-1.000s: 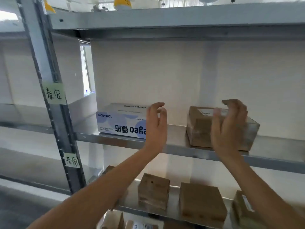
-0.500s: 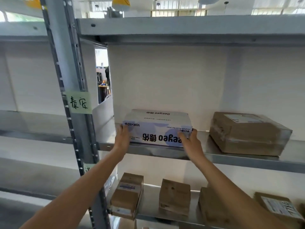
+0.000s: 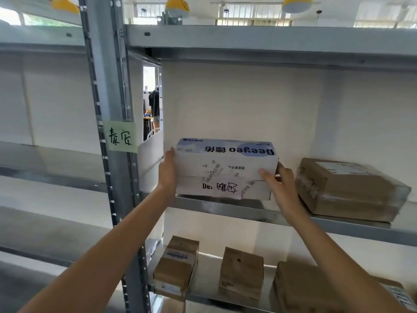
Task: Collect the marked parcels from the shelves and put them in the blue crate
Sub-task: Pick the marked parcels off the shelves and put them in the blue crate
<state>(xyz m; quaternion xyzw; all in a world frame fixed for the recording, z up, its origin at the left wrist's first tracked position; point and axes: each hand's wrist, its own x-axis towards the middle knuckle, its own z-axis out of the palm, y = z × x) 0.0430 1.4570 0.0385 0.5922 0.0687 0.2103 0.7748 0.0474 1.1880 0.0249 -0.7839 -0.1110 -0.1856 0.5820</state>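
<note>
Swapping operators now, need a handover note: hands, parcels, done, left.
Left hand grips the white box at its left end; right hand grips its right end.
The box is tilted up on the middle shelf, handwritten label facing the camera.
A brown parcel sits to its right; more parcels on the shelf below.
Blue crate not in view.
Left: carry the box to the crate, then check the rest for marks.

Two bare forearms and hands (image 3: 168, 170), sleeveless to the frame edge, no rings or watch.
</note>
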